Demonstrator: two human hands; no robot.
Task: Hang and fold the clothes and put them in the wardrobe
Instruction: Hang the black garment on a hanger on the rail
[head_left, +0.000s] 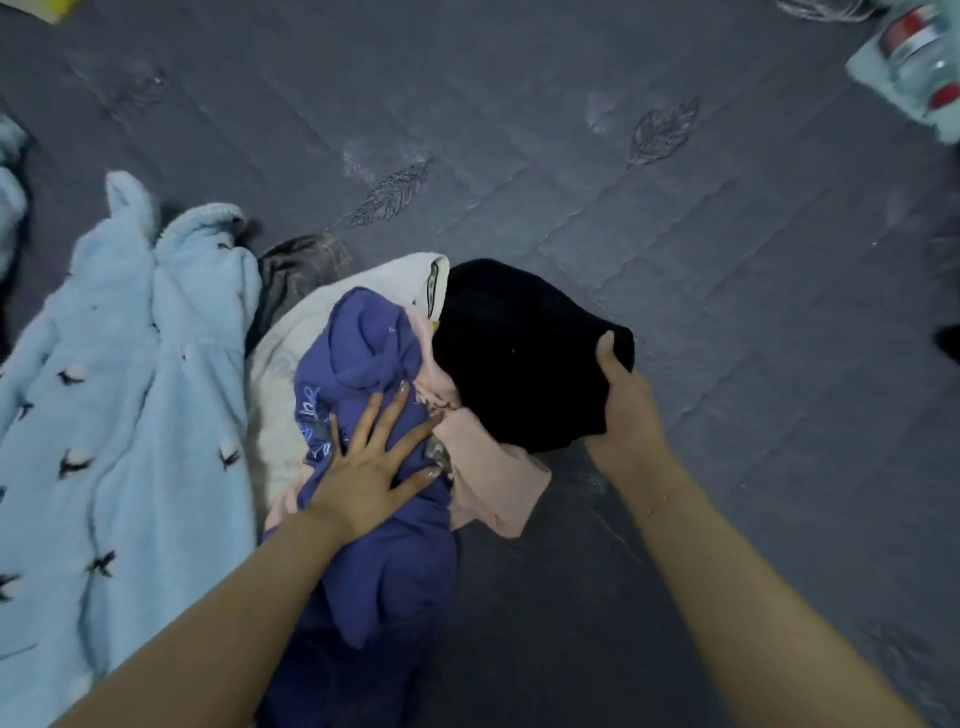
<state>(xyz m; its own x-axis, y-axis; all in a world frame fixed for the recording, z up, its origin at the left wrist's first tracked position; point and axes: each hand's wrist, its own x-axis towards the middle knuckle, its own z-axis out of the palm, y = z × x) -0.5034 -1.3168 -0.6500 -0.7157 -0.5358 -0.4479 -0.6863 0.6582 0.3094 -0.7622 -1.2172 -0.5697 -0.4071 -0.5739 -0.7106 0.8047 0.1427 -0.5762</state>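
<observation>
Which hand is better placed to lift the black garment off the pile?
Right. The right hand already grips the black garment at its edge, while the left hand lies flat on the purple garment.

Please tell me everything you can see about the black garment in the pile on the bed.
The black garment is a dark, soft-looking piece, bunched into a rounded lump with no sleeves, collar or print to make out. It lies at the right side of the clothes pile on the grey quilted bedcover. Its lower left edge rests on a pink garment, and a white garment lies beside it. The right hand grips its right edge, thumb on top.
</observation>
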